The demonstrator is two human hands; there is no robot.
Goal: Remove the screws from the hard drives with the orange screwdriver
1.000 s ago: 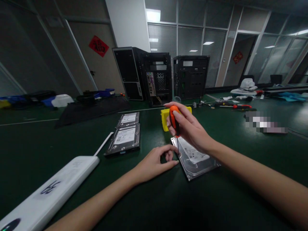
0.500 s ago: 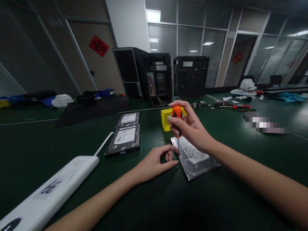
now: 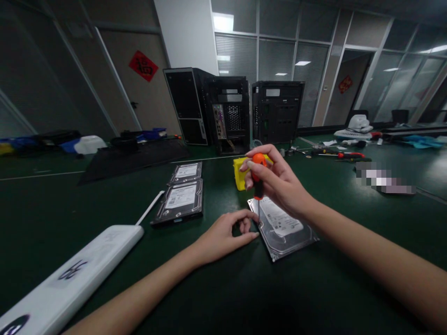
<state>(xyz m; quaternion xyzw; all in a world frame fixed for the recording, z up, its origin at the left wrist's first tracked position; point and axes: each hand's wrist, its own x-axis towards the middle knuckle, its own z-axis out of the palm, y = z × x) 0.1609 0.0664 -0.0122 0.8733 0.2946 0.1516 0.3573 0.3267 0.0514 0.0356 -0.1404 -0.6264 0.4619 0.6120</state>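
Note:
In the head view my right hand [image 3: 275, 179] is wrapped round the orange and black handle of a screwdriver [image 3: 259, 186]. It stands nearly upright, its shaft reaching down to the left edge of a hard drive [image 3: 284, 237] that lies flat, label up. The very tip is too small to make out. My left hand [image 3: 228, 232] holds that same edge, index fingertip beside the shaft and thumb tip lower down, with the other fingers curled. Behind the screwdriver is a yellow plastic piece [image 3: 240, 179], partly covered by my right hand.
To the left lie two more hard drives, a nearer one [image 3: 181, 200] and a farther one [image 3: 186, 172]. A white power strip [image 3: 80, 274] crosses the lower left. Black computer cases [image 3: 277, 111] stand at the back. Hand tools [image 3: 342, 154] lie at the far right of the green table [image 3: 216, 298].
My right hand has shifted its fingers on the screwdriver handle, with the wrist turned slightly. The screwdriver, the drive and my left hand stay in nearly the same place.

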